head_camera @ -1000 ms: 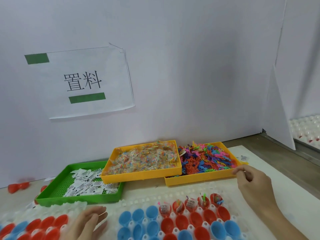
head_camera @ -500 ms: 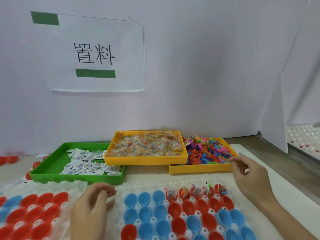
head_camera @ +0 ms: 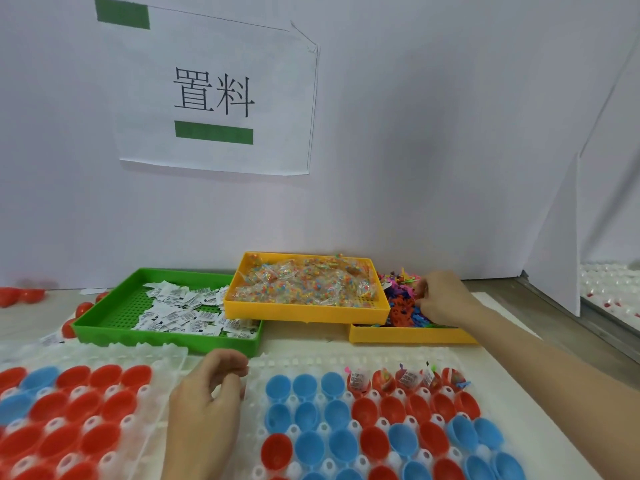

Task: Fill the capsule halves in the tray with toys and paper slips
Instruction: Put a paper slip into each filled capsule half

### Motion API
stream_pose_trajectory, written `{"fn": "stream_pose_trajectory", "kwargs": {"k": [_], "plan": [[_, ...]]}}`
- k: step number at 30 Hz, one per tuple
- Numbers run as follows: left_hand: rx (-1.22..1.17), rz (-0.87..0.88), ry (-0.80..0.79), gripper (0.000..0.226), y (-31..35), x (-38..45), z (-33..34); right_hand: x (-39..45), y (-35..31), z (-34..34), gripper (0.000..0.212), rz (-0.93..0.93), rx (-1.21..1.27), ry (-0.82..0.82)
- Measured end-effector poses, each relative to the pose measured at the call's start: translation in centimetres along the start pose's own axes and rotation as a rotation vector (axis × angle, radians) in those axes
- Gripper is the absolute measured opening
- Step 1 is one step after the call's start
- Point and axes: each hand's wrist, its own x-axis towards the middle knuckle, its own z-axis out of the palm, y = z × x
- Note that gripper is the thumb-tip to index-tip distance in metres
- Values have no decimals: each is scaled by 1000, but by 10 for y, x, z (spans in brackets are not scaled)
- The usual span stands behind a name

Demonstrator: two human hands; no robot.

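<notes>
Spread across the lower frame on the table (head_camera: 540, 344): clear moulded plastic tray (head_camera: 311, 363) of red and blue capsule halves (head_camera: 341, 445), only five at its far right row filled, the rest empty. Behind, centre frame: green mesh bin (head_camera: 166, 336) of white paper slips (head_camera: 183, 311), yellow bin (head_camera: 304, 311) of bagged beads, second yellow bin (head_camera: 412, 336) of coloured plastic toys (head_camera: 401, 306) right of centre. Right hand (head_camera: 441, 301) buried in those toys, fingers curled, apparently pinching some; exact grasp hidden. Left hand (head_camera: 207, 393) resting on tray edge, fingers loosely curled, holding nothing. Likely trouble: tangled toys lifting in a clump and spilling; slips overlooked.
</notes>
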Motion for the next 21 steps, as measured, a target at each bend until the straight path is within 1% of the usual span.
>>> {"fn": "stream_pose_trajectory", "kwargs": {"k": [3, 6, 8, 12, 15, 16, 18, 20, 21], "plan": [[16, -16, 2, 39, 0, 0, 0, 2, 1, -5, 2, -14, 3, -26], [20, -27, 0, 38, 2, 0, 0, 0, 7, -8, 13, -29, 105, -31], [18, -33, 2, 38, 2, 0, 0, -5, 8, -9, 15, -37, 131, -12], [16, -36, -1, 37, 2, 0, -1, -13, 9, -15, 24, -40, 191, 103], [20, -30, -8, 37, 3, 0, 0, -19, 10, -32, 21, -20, 279, 216], [20, -28, -10, 37, 4, 0, 0, -23, 11, -37, 18, 1, 360, 252], [15, -30, -12, 36, 4, 1, 1, -35, 10, -48, 14, 40, 658, 254], [16, -37, -10, 36, 3, 1, 1, -52, 3, -55, 15, 32, 924, 171], [20, -36, -11, 36, 3, 1, 1, -61, -1, -57, 15, 10, 994, 126]]}}
